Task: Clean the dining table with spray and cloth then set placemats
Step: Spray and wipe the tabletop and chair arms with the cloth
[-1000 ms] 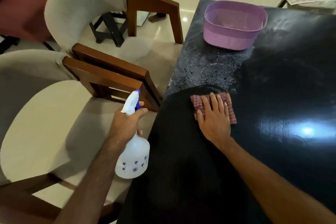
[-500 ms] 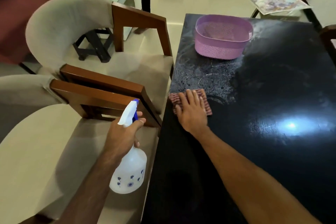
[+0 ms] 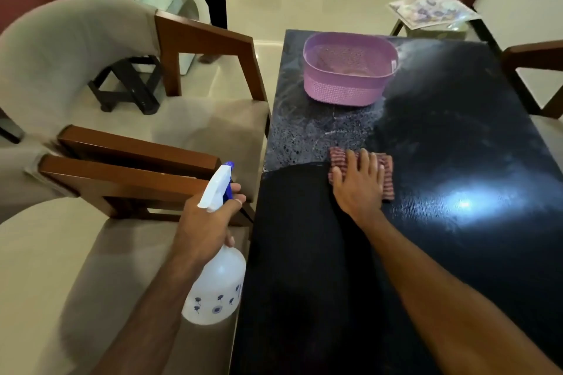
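Black and glossy, the bench [image 3: 457, 253] carries a speckled wet patch near its far left edge, where we see a purple basket [image 3: 348, 73]. We record the right hand [image 3: 358, 184] pressing flat, fingers spread, on a red checked cloth [image 3: 387, 175] at the patch's near border. The left hand [image 3: 205, 222] grips the spray bottle [image 3: 217, 292] by its neck, off the bench's left edge above a chair seat [image 3: 45, 268].

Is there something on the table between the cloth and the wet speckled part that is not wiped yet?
Nothing stands between them: the cloth, under the right hand, lies at the speckled patch's near edge. Farther on, the purple basket stands on that patch's far end, blocking a full stroke.
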